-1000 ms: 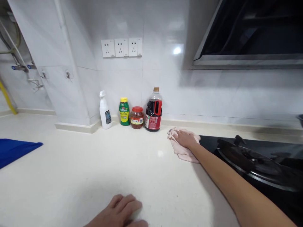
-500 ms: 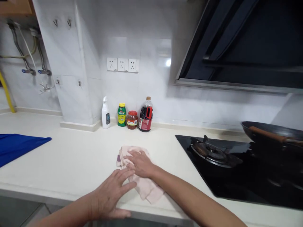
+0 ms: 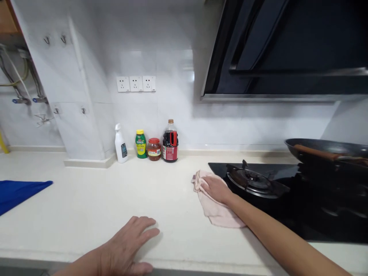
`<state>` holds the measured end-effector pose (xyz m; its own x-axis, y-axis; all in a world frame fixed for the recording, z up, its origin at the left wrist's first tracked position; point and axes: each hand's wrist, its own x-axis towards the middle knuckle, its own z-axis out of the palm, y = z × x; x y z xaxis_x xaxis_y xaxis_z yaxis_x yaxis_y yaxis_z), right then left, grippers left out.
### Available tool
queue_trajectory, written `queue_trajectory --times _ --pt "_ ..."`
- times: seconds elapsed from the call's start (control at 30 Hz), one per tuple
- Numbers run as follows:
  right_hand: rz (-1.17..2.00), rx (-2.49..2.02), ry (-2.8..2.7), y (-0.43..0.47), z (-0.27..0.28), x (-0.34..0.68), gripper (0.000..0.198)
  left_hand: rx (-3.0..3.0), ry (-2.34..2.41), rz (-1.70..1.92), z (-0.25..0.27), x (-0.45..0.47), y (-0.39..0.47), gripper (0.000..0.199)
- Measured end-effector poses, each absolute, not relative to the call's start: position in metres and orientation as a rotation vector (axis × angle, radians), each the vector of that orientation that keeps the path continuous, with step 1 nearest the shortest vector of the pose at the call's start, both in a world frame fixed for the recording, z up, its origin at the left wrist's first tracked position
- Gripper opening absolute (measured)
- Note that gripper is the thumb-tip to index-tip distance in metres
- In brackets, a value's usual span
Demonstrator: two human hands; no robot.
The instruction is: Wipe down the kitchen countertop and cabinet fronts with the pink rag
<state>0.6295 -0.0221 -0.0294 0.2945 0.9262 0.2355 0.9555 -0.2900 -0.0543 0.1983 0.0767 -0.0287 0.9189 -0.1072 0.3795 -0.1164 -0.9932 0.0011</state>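
Note:
Under my right hand (image 3: 215,188) is a pale pink cloth (image 3: 220,214), bunched at its far end and spread out toward me. My right fingers curl over the cloth and press it down where the white countertop (image 3: 94,207) meets the left edge of the black gas stove (image 3: 304,214). My left hand (image 3: 130,241) hovers over the counter's front edge with its fingers apart, holding nothing.
Along the wall stand a white spray bottle (image 3: 120,145), a green bottle with a yellow cap (image 3: 141,145), a red-lidded jar (image 3: 154,150) and a dark sauce bottle (image 3: 170,143). A wok (image 3: 319,149) sits at right below the range hood (image 3: 287,50). Blue fabric (image 3: 20,193) lies left.
My right hand has slid the pink cloth to the right, from mid-counter to the stove's edge. My left hand, earlier close beside the right, is now well apart from it. The view has shifted slightly.

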Motion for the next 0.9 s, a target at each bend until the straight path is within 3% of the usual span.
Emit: queue_trajectory --times 0.27,0.5,0.73,0.9 --pt "-0.133 -2.561 -1.545 0.024 -0.021 0.635 0.061 3.066 -0.132 0.712 -0.029 0.197 0.078 0.063" --pt "0.004 -2.524 -1.690 -0.067 -0.023 0.583 0.090 3.135 -0.117 0.747 -0.024 0.196 0.074 0.051" --pt "-0.302 -2.259 -1.717 -0.195 -0.036 0.520 0.052 3.160 -0.056 0.706 -0.026 0.194 0.078 0.047" --pt "-0.544 -2.285 -1.502 -0.257 -0.062 0.531 0.049 3.160 -0.055 0.720 -0.029 0.195 0.081 0.047"
